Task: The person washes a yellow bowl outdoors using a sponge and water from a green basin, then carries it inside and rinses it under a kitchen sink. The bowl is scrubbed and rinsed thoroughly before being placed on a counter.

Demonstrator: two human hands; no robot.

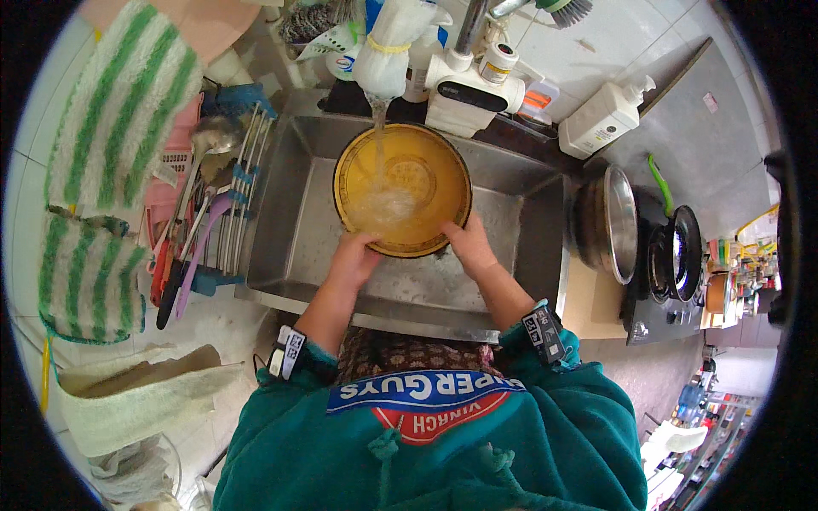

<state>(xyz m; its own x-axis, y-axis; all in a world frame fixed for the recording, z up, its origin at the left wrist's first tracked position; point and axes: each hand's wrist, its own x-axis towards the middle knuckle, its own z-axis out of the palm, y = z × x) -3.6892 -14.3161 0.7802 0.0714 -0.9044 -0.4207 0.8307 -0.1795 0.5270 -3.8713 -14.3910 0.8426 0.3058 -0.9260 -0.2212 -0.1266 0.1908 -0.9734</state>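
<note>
A round yellow basin (441, 191) with a dark rim is held over the stainless steel sink (294, 211). My left hand (358, 255) grips its near left rim, and my right hand (470, 243) grips the near right rim. Water (379, 153) runs into the basin from a tap outlet wrapped in a white cloth (383, 70) and bound with a yellow band. The stream splashes on the basin's floor, left of centre. Most of my fingers are hidden beneath the basin.
Left of the sink, a rack (246, 191) stands by ladles and a purple-handled utensil (201, 249). Green-striped towels (121, 115) hang beyond. Behind are a white faucet body (473, 96) and a pump bottle (601, 121). On the right are a steel pot (617, 223) and a frying pan (687, 252).
</note>
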